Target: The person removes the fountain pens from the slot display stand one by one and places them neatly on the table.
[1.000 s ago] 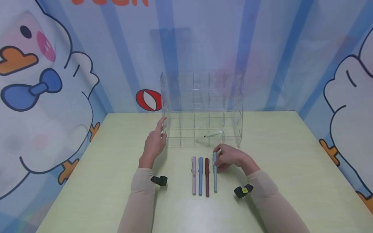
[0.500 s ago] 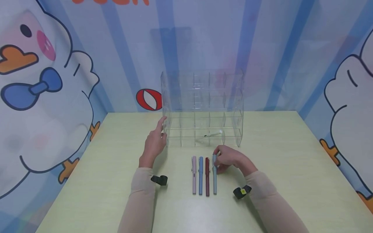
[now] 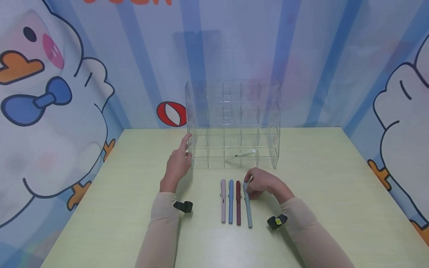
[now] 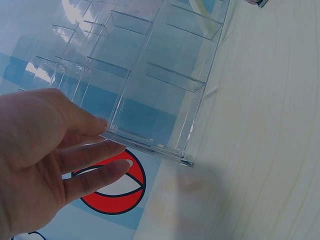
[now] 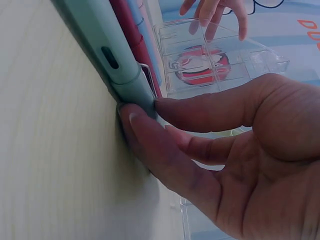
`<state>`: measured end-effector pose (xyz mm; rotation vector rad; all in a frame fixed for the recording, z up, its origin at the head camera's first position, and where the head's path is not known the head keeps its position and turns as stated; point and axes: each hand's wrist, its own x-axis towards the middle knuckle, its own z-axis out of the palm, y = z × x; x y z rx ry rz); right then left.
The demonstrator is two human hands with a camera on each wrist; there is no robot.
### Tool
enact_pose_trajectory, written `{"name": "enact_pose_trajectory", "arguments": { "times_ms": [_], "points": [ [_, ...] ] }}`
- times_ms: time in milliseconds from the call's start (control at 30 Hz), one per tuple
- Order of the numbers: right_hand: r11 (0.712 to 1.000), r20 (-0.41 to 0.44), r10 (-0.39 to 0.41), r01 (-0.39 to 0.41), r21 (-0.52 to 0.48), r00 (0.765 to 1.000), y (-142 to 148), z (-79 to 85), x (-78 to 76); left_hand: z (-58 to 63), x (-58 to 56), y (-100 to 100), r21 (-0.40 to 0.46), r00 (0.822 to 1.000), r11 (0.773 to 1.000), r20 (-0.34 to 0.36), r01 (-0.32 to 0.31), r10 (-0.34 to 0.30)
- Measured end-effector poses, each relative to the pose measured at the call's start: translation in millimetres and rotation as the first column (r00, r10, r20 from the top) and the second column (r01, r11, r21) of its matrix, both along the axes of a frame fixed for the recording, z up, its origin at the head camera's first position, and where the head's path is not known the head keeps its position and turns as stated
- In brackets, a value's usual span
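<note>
My right hand (image 3: 263,181) pinches the upper end of a pale teal capped pen (image 3: 248,208) between thumb and fingers. The pen lies slightly slanted on the table, its lower end tipped right. Left of it lie a dark red pen (image 3: 238,208), a blue pen (image 3: 231,203) and a lilac pen (image 3: 223,208), side by side. My left hand (image 3: 177,165) holds the left side wall of a clear acrylic rack (image 3: 224,148). In the left wrist view the thumb lies at the wall's edge (image 4: 145,146), with fingers on its outer side.
A slim white stick-like object with a dark band (image 3: 246,153) lies in a lower compartment of the rack. The rack has several tiers and dividers and stands towards the back of the pale table (image 3: 311,160). A printed cloth backdrop (image 3: 234,44) rises behind.
My right hand has drawn the teal pen slightly towards me, and its lower end has swung right. The left hand, the rack and the other pens have stayed in place.
</note>
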<state>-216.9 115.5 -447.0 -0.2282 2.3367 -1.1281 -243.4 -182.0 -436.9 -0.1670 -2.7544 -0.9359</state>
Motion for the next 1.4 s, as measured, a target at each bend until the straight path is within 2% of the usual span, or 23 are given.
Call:
{"name": "enact_pose_trajectory", "arguments": {
  "times_ms": [433,867,1200,1400],
  "points": [
    [0.998,-0.021,0.021,-0.02,0.058,1.0,-1.3,3.2,-0.5,-2.4,-0.7,0.3,-0.012,1.0,1.0,-0.014,-0.003,0.003],
    [0.999,-0.036,0.029,-0.028,0.033,0.999,0.1,2.3,-1.3,-1.4,0.4,-0.4,-0.003,1.0,1.0,-0.012,0.005,-0.005],
    [0.997,-0.073,0.005,0.001,0.078,0.997,-1.5,3.2,-1.6,-1.4,-0.4,-0.2,0.004,1.0,1.0,-0.012,0.003,-0.003],
    [0.998,-0.083,0.002,0.003,0.066,0.997,-1.5,6.4,-0.8,-1.4,-0.4,-0.8,-0.003,1.0,1.0,-0.016,0.004,-0.004]
  ]
}}
